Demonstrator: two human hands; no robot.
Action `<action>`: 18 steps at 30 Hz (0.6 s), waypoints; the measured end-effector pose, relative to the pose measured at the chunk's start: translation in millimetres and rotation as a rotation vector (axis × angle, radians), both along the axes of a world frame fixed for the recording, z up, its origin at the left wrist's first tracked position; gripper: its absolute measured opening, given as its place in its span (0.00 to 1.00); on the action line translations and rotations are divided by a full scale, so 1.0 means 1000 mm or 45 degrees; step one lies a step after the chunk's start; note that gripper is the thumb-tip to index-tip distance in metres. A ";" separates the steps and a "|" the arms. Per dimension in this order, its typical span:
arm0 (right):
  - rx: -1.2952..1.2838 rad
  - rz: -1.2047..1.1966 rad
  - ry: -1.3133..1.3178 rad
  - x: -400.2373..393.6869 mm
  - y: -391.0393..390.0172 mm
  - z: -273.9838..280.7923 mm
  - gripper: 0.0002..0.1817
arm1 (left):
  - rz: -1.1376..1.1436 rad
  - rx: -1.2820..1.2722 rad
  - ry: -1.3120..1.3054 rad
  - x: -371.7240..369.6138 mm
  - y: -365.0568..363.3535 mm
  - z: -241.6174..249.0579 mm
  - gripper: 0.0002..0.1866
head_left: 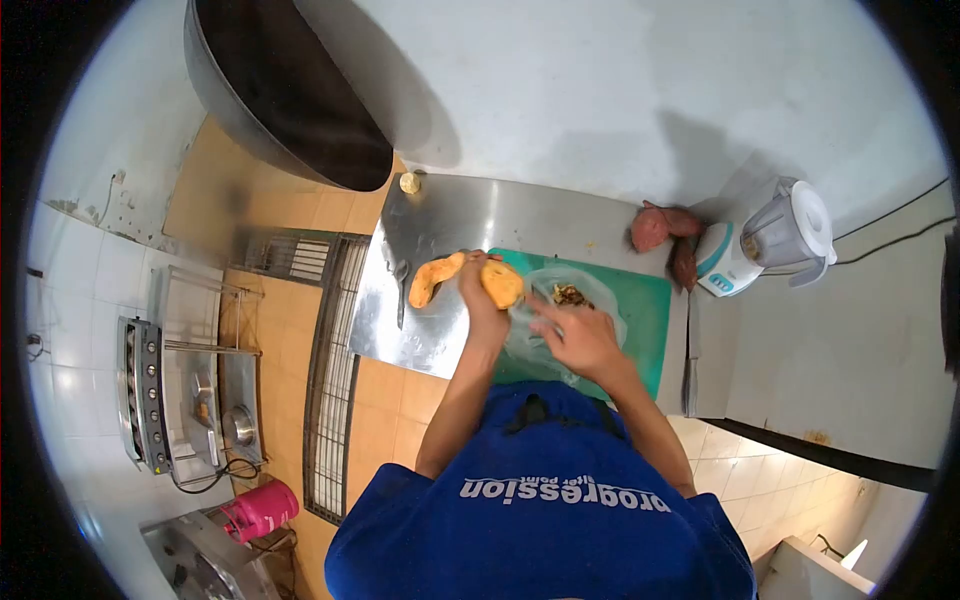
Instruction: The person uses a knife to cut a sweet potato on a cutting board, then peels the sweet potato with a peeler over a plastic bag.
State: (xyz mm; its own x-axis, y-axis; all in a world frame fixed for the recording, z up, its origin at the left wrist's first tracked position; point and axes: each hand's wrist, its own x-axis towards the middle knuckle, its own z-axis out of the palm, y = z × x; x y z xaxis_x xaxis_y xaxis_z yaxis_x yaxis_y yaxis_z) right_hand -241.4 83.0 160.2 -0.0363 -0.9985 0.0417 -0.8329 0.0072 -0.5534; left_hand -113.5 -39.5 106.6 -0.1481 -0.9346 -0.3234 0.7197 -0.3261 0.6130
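My left hand point(484, 292) is closed round a peeled, yellow-orange sweet potato point(502, 285), holding it over the left edge of a green cutting board point(648, 312). My right hand point(582, 338) is close to its right side, fingers curled and pointing at it; any small tool in them is hidden. Beneath the right hand a clear plastic bag or bowl point(560, 277) holds dark peelings point(571, 295). Another peeled, curved sweet potato point(430, 280) lies on the steel table point(440, 345) just left of my left hand.
A knife-like utensil point(401, 292) and a small pale round piece point(410, 183) lie on the steel. Unpeeled red sweet potatoes point(655, 228) and a blender point(785, 232) stand at the right. A large dark pan-like vessel point(285, 90) juts in at upper left.
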 end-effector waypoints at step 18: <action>0.043 -0.009 0.038 0.010 -0.013 0.048 0.23 | 0.121 -0.045 0.115 0.019 -0.007 -0.006 0.06</action>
